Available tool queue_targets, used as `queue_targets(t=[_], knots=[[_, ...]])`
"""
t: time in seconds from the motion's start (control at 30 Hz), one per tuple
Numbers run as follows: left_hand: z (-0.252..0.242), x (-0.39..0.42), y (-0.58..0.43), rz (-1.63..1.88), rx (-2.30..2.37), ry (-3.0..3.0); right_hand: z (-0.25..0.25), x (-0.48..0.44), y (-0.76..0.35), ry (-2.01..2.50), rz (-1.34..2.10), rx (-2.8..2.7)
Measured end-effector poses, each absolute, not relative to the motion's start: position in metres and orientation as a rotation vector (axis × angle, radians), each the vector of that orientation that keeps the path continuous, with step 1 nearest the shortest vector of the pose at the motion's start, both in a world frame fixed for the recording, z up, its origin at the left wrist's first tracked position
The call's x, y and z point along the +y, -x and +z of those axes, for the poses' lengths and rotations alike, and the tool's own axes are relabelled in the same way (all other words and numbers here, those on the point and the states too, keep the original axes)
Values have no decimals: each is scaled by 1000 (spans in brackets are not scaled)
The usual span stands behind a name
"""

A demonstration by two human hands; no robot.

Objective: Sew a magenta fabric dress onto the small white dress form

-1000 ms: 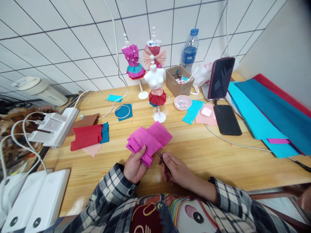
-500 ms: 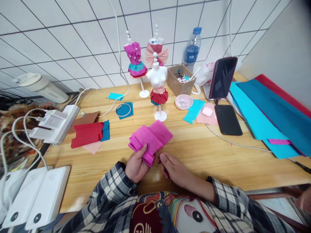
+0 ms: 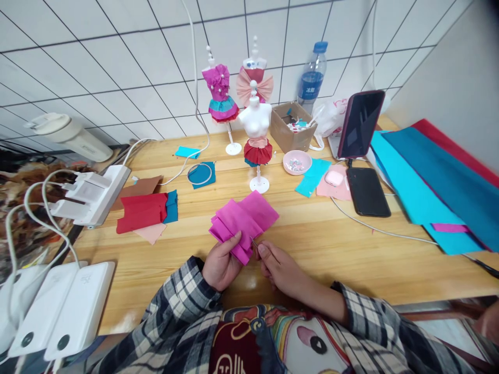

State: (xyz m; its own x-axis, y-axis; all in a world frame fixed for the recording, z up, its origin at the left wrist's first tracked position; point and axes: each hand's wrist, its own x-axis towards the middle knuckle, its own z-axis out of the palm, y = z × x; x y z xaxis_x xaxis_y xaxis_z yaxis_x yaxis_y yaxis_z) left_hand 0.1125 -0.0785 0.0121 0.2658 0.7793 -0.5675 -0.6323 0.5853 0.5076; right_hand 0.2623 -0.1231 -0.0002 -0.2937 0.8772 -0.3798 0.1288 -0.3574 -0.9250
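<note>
A wooden table [image 3: 312, 249] is backed by a white tiled wall [image 3: 117, 67], and it's pretty crowded up there. Some folded magenta sheets [image 3: 238, 221] are held over the near part of the table, pinched under the thumb of the left hand [image 3: 222, 264]. A slim tool [image 3: 254, 242] is gripped in the right hand [image 3: 278, 265], tip right at the sheets' near edge; what kind it is can't really be told. Layers could easily be skewed, imo, since only the near end is pinned and the far part is left loose. The thumb might get nicked too if the tip is slipped sideways. And if everything gets shoved forward, the white mannequin [image 3: 256, 119] just beyond could be tipped.
</note>
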Motion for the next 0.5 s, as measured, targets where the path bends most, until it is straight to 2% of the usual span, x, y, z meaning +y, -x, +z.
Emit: queue_targets(t=[0.5], knots=[[8,-78,-106,1025,965,-329,7,-128,-266,1313,1806,-1270]])
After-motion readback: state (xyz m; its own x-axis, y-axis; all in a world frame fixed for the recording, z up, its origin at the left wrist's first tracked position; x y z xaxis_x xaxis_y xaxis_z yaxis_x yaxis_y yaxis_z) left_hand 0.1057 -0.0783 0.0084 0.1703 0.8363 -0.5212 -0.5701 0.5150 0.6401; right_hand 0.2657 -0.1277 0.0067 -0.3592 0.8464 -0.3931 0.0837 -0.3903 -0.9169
